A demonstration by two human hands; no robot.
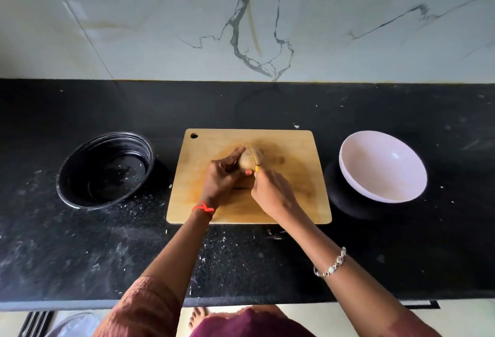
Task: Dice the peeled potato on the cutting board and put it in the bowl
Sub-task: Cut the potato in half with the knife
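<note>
Both hands closed: left hand [223,173] clamps the potato [250,161] from its left side, right hand [273,192] wraps a knife [253,160] with a yellow handle, mostly hidden in the fist. Cutting board [294,202] sits mid-counter; white bowl [383,166] well apart to the right, black bowl [105,169] to the left, both look empty. Potato lies at board centre, just beyond both hands, long axis roughly left-right. Blade runs across it, away from the person, near the middle. Looks like an early halving cut, no dice visible. Right hand is nearer the white bowl.
</note>
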